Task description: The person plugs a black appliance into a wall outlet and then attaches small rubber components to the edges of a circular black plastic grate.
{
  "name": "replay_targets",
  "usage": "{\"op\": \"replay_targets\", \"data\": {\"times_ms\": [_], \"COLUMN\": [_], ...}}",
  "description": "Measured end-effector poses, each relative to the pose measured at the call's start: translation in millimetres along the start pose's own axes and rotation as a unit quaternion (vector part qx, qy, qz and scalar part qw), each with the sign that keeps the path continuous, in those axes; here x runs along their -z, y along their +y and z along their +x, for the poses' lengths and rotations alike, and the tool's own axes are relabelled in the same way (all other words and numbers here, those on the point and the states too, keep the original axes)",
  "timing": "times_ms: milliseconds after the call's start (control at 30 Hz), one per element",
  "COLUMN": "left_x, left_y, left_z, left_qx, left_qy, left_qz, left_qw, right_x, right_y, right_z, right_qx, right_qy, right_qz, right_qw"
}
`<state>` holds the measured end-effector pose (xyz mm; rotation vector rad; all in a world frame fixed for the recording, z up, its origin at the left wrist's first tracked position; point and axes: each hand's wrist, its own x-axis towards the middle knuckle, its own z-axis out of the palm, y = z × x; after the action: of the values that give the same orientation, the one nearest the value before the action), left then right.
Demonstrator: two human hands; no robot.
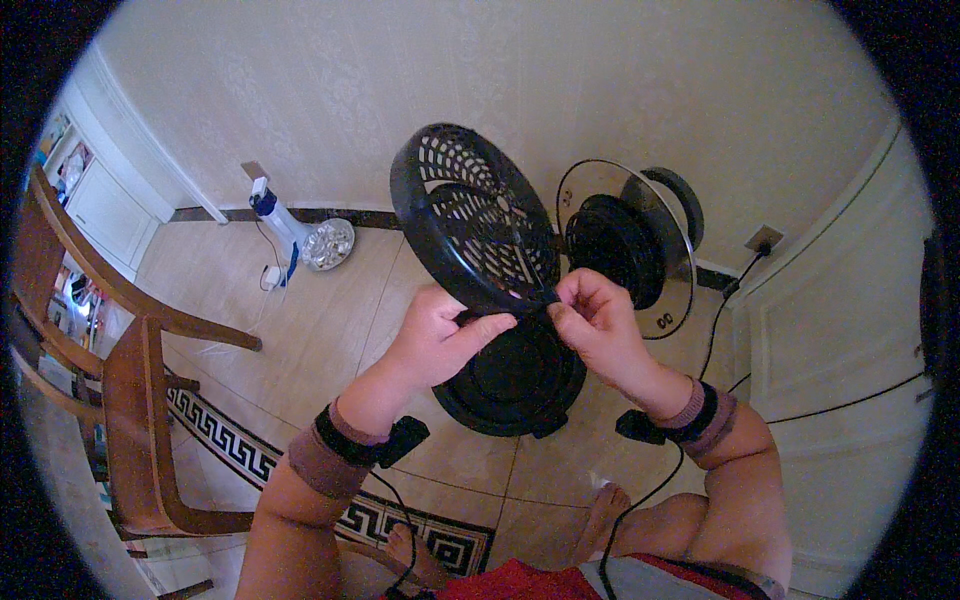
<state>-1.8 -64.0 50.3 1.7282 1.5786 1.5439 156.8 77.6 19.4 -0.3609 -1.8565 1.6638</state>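
Both hands hold up a round black plastic cover (462, 225) with a deep rim and rings of slots; it is tilted, with its slotted face toward me. My left hand (440, 335) is closed on the lower rim, thumb pressed along the edge. At the rim's lower right, my right hand (603, 322) pinches with thumb and fingertips; a small dark piece there is too blurred to name. Below, on the floor, lies a round black base (515, 385), partly hidden by the cover and hands. Behind my right hand, a round transparent disc with a dark rim (688, 235) stands near the wall, black round parts (610, 240) beside it.
A white-and-blue device (283, 222) stands by the wall beside a round shiny container (328, 244). A wooden chair (140, 420) is at left. A black cable (715, 345) runs from a wall socket (764, 240) at right, near a white door (830, 320). Patterned tile (225, 440) borders the floor.
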Motion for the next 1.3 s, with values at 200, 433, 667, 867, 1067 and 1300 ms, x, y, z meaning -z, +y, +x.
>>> {"op": "replay_targets", "data": {"times_ms": [200,433,667,867,1067,1300], "left_x": [4.2,7.7,25.9,46.6,66.2,74.9], "left_y": [5.8,4.6,-8.8,-4.1,-5.7,5.8], "left_z": [0.1,0.9,-3.9,-7.2,-14.9,-15.4], "left_qx": [-0.013,-0.001,0.059,0.092,0.092,0.180], "left_qy": [0.005,-0.010,0.026,0.016,-0.032,0.014], "left_qz": [-0.006,-0.012,-0.179,-0.248,-0.161,-0.258], "left_qw": [1.000,1.000,0.982,0.964,0.982,0.949], "right_x": [0.9,9.8,4.0,2.3,2.4,-16.5], "right_y": [-25.9,-21.5,-29.0,-41.1,-43.0,-57.3], "right_z": [-5.5,0.3,-1.6,11.5,15.6,11.0], "right_qx": [0.037,-0.090,-0.027,-0.179,-0.195,-0.071], "right_qy": [0.011,-0.047,-0.022,0.012,-0.093,0.007], "right_qz": [-0.139,0.055,0.060,0.211,0.350,0.278], "right_qw": [0.990,0.993,0.998,0.961,0.912,0.958]}}
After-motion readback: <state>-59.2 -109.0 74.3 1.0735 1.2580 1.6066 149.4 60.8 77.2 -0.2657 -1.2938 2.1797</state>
